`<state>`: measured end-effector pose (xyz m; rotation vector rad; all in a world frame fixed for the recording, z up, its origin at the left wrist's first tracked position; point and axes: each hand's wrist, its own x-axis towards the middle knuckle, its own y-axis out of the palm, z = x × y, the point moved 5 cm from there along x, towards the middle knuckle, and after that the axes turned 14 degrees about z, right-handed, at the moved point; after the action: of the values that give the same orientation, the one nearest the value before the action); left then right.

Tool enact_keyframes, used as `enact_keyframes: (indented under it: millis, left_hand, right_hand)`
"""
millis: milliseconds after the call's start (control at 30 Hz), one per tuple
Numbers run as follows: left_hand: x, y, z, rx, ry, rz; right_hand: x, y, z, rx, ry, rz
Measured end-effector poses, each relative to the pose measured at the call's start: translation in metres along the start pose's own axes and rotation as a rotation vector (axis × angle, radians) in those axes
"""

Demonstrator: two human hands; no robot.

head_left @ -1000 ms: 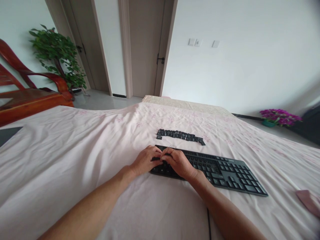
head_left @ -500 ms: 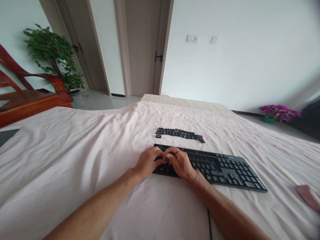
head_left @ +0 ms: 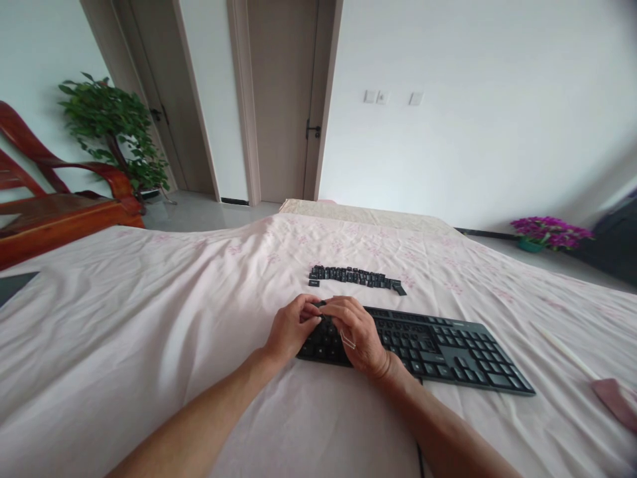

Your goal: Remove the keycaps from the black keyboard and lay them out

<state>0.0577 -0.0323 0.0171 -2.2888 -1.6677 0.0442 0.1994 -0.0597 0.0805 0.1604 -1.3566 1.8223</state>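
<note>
A black keyboard (head_left: 455, 352) lies on the pink cloth, with part of its letter area bared of keycaps. Over its left end, my left hand (head_left: 293, 326) is closed, thumb and fingers pinching a small black keycap (head_left: 321, 304). My right hand (head_left: 359, 335) meets it fingertip to fingertip, its curled fingers closed round a thin wire keycap puller (head_left: 348, 340); the loop sticks out below the fingers. Behind the keyboard, loose black keycaps (head_left: 353, 276) sit in close rows. The keyboard's left keys are partly hidden under both hands.
A floral pink cloth (head_left: 223, 318) covers the table. To the right lies a pale stick (head_left: 565, 346) with a pink end piece (head_left: 614, 401). The keyboard cable (head_left: 421, 458) runs toward me. A dark flat object (head_left: 17, 285) rests at the left edge.
The wire puller has swung from above my right fingers to below them. My fingertips have shifted toward the keyboard's back left, and the black keycap with them. The view has tilted slightly up.
</note>
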Motion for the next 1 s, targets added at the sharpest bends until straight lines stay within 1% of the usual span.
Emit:
enact_keyframes:
  millis: [67, 200, 300, 400, 500, 633, 700, 767, 833, 900, 1000]
  left_hand:
    - [0.000, -0.001, 0.002, -0.067, -0.002, -0.013]
    - [-0.001, -0.004, 0.001, -0.219, 0.015, -0.050]
    - [-0.001, -0.005, -0.001, -0.301, 0.038, -0.047]
    - [0.000, -0.005, -0.002, -0.324, 0.043, -0.045]
    - [0.000, -0.005, 0.000, -0.320, 0.035, -0.052]
    - [0.001, -0.008, 0.000, -0.299, 0.042, -0.078]
    - [0.001, -0.012, 0.000, -0.220, 0.043, -0.136]
    - [0.001, -0.017, 0.001, -0.111, 0.034, -0.203]
    - [0.002, -0.020, 0.004, -0.036, 0.016, -0.241]
    - [0.004, -0.021, 0.008, -0.011, 0.002, -0.243]
    - [0.005, -0.020, 0.013, -0.008, -0.002, -0.225]
  right_hand:
    - [0.001, -0.002, -0.003, -0.033, 0.078, -0.003]
    - [0.003, 0.001, -0.014, -0.179, 0.316, 0.094]
    - [0.005, 0.005, -0.020, -0.213, 0.427, 0.130]
    - [0.006, 0.009, -0.026, -0.204, 0.522, 0.137]
    - [0.007, 0.011, -0.030, -0.171, 0.591, 0.162]
    - [0.014, 0.007, -0.038, -0.114, 0.592, 0.174]
    - [0.021, 0.001, -0.051, -0.105, 0.610, 0.179]
    - [0.029, -0.005, -0.069, -0.134, 0.672, 0.181]
    - [0.035, -0.008, -0.090, -0.185, 0.754, 0.211]
    - [0.040, -0.006, -0.108, -0.233, 0.820, 0.256]
    - [0.045, 0.001, -0.124, -0.281, 0.858, 0.302]
